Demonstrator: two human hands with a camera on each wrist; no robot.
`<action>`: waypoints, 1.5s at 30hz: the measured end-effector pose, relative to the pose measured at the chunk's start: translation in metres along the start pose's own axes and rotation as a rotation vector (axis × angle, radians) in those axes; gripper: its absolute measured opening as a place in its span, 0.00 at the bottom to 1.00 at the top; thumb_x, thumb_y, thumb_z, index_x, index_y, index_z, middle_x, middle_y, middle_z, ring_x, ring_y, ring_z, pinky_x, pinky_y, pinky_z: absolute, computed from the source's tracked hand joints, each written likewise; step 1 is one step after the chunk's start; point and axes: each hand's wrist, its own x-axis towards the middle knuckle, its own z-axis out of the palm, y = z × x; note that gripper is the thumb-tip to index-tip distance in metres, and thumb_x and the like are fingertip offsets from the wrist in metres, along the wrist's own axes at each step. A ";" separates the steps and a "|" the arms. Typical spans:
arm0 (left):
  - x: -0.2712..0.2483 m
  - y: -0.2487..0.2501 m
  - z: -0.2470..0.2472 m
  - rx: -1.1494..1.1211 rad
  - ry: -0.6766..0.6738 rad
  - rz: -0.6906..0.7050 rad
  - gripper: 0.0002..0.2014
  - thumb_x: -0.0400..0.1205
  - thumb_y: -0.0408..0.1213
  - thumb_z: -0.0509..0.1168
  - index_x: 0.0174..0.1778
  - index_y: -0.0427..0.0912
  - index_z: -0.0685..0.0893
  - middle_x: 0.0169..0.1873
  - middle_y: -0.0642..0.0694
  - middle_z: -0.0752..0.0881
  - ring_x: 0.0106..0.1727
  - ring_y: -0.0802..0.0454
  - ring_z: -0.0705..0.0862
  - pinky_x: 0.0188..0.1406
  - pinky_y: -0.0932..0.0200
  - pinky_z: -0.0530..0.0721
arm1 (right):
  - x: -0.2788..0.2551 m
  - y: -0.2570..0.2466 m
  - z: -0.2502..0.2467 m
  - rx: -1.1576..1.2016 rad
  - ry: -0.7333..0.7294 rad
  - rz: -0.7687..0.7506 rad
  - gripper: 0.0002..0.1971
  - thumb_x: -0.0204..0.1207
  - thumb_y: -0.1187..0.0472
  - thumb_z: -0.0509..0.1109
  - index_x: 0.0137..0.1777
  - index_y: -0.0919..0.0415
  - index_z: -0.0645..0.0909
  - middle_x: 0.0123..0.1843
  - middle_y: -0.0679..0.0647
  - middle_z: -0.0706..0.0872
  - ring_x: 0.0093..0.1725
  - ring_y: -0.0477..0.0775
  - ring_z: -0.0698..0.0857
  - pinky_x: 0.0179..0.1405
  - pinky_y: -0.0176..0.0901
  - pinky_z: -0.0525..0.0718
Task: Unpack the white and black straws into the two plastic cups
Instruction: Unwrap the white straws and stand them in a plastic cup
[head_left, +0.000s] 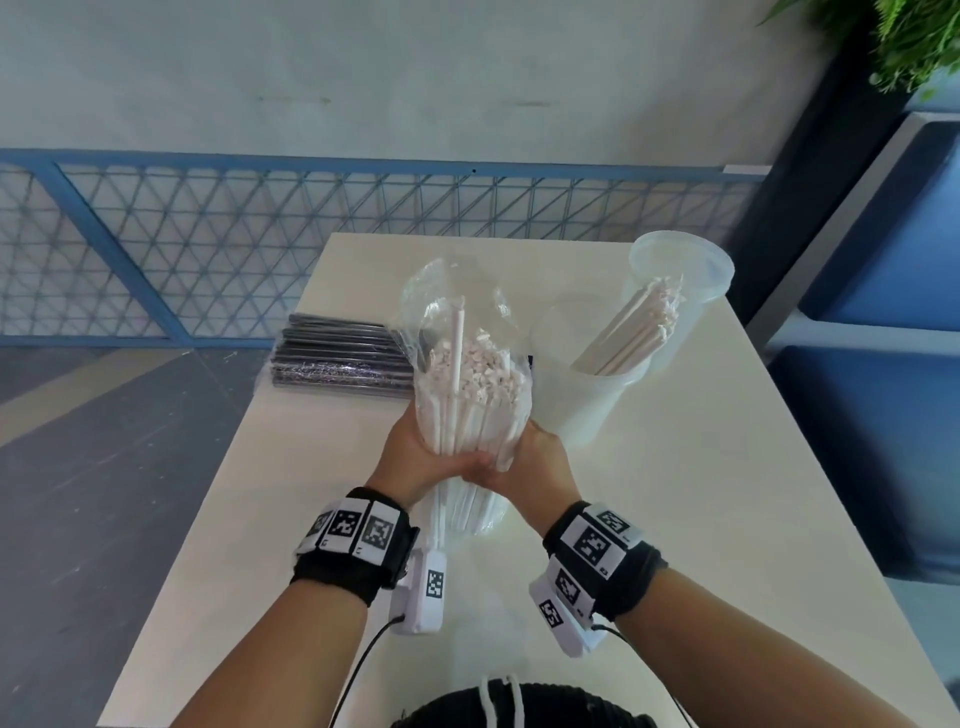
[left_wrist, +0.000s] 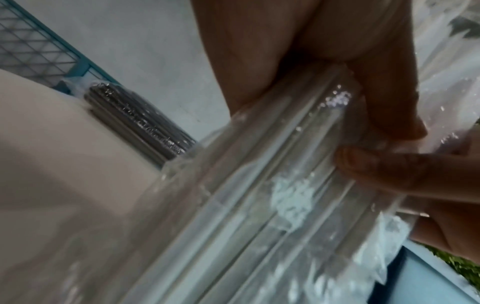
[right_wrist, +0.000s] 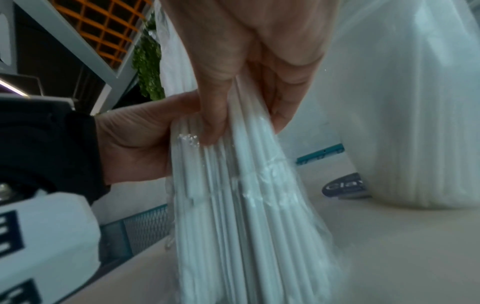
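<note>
While both hands, left hand (head_left: 415, 457) and right hand (head_left: 535, 462), squeeze the straw bag (head_left: 462, 395) left of the cup (head_left: 597, 400), push white straws (head_left: 467, 415) out evenly.

My fingers (left_wrist: 384, 107) curl round the clear bag (left_wrist: 259, 205) of white straws (left_wrist: 298, 164), which runs slantwise across the view. Left of the bag lies the black straw pack (left_wrist: 140, 123) on the pale worktop (left_wrist: 52, 144).
</note>
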 end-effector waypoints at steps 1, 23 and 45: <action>-0.001 -0.002 0.001 -0.009 0.003 -0.017 0.42 0.46 0.43 0.84 0.59 0.42 0.81 0.51 0.44 0.89 0.56 0.48 0.87 0.58 0.39 0.84 | 0.001 0.001 0.003 -0.028 -0.020 0.013 0.36 0.69 0.48 0.75 0.74 0.61 0.67 0.66 0.56 0.81 0.68 0.53 0.78 0.64 0.36 0.72; 0.007 0.011 0.003 0.034 -0.039 0.075 0.47 0.50 0.53 0.84 0.67 0.47 0.76 0.60 0.47 0.86 0.63 0.47 0.83 0.65 0.38 0.79 | -0.008 0.032 0.030 0.173 -0.091 0.157 0.28 0.66 0.53 0.79 0.61 0.67 0.76 0.44 0.51 0.82 0.44 0.52 0.81 0.36 0.29 0.74; 0.007 0.009 -0.004 0.004 -0.063 0.063 0.51 0.51 0.41 0.84 0.70 0.53 0.70 0.61 0.51 0.85 0.63 0.56 0.83 0.64 0.43 0.81 | 0.011 0.006 -0.025 0.422 0.136 -0.073 0.19 0.67 0.51 0.77 0.52 0.63 0.80 0.47 0.62 0.89 0.48 0.62 0.87 0.51 0.59 0.84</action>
